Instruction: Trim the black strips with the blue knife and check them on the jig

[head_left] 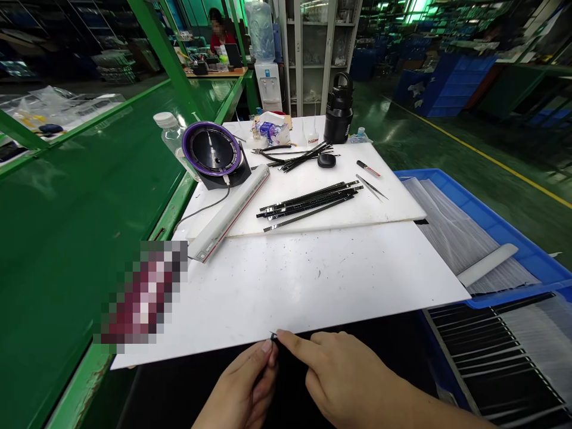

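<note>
At the front edge of the white plastic board [304, 286], my left hand [243, 381] pinches a thin black strip with a shiny tip [273, 336]. My right hand [344, 375] lies beside it, its index fingertip reaching that same tip; its thumb is hidden. Most of the strip blends into the dark surface below. Farther up, on a second white board [384, 202], lies a bundle of black strips with metal ends [308, 199]. Both hands are well away from it.
The boards carry a triangular scale ruler [227, 211], tweezers [370, 187], and a purple-rimmed round device [211, 149]. A black bottle [338, 108] stands behind them. To the right, a blue tray [487, 238] holds white sheets. A green bench [89, 238] runs along the left.
</note>
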`<control>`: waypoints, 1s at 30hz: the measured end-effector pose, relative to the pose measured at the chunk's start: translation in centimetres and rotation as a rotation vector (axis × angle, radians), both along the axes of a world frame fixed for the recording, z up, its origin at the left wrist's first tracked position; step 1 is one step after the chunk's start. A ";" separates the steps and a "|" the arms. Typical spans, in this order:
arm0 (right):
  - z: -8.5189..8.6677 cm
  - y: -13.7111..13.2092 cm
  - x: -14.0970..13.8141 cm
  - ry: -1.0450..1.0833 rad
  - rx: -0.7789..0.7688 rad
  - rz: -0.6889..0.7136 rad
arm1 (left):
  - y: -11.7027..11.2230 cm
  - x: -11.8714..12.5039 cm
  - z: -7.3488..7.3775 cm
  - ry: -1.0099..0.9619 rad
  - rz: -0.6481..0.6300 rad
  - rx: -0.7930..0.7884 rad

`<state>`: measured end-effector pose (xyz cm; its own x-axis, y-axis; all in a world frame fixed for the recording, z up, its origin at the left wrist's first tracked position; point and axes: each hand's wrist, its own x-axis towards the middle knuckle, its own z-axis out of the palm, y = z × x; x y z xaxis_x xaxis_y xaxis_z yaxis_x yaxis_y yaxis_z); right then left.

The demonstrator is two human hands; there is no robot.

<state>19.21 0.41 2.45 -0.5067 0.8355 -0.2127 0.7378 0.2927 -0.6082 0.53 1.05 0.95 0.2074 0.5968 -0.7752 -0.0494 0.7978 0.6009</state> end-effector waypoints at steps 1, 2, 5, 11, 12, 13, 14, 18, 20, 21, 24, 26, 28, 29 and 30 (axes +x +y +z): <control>0.0 0.0 0.0 -0.008 0.008 0.005 | 0.0 0.0 0.1 0.003 0.001 -0.006; 0.1 0.0 0.0 -0.018 0.016 0.010 | 0.0 0.1 0.2 0.004 0.001 -0.008; 0.0 -0.1 -0.1 -0.056 0.034 0.023 | 0.0 0.1 0.3 0.008 -0.008 -0.007; -0.5 -0.3 -0.2 -0.085 0.045 0.011 | 0.0 -0.5 -0.6 0.003 -0.049 0.028; -0.6 -0.4 -0.2 -0.086 0.044 0.007 | 0.0 -0.6 -0.7 0.001 -0.057 0.033; -0.7 -0.4 -0.2 -0.082 0.041 0.000 | 0.1 -0.6 -0.8 -0.001 -0.065 0.036; -0.7 -0.5 -0.2 -0.071 0.033 -0.007 | 0.1 -0.7 -0.8 0.000 -0.071 0.040; -0.5 -0.6 0.0 0.009 -0.012 -0.017 | 0.1 -0.7 -0.8 -0.012 -0.083 0.044; -0.4 -0.5 0.0 0.021 -0.025 -0.012 | 0.0 -0.7 -0.9 -0.012 -0.078 0.048; -0.4 -0.5 0.0 0.018 -0.027 -0.009 | 0.0 -0.8 -1.0 -0.012 -0.080 0.045; -0.3 -0.4 -0.1 -0.003 -0.022 -0.001 | 0.1 -0.8 -1.2 -0.009 -0.089 0.028; -0.3 -0.4 -0.1 -0.016 -0.008 -0.001 | 0.2 -0.9 -1.3 -0.011 -0.094 0.023; -0.2 -0.4 0.0 -0.031 0.011 -0.002 | 0.2 -0.9 -1.3 -0.012 -0.095 0.028; -0.2 -0.3 0.0 -0.040 0.022 0.001 | 0.2 -0.9 -1.3 -0.013 -0.097 0.030; -0.2 -0.3 0.0 -0.051 0.033 0.006 | 0.2 -0.9 -1.3 -0.009 -0.099 0.027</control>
<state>19.21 0.12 2.27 -0.5011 0.8394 -0.2106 0.7658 0.3167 -0.5597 -0.41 1.26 -0.31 0.2734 0.5940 -0.7566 0.0229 0.7823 0.6225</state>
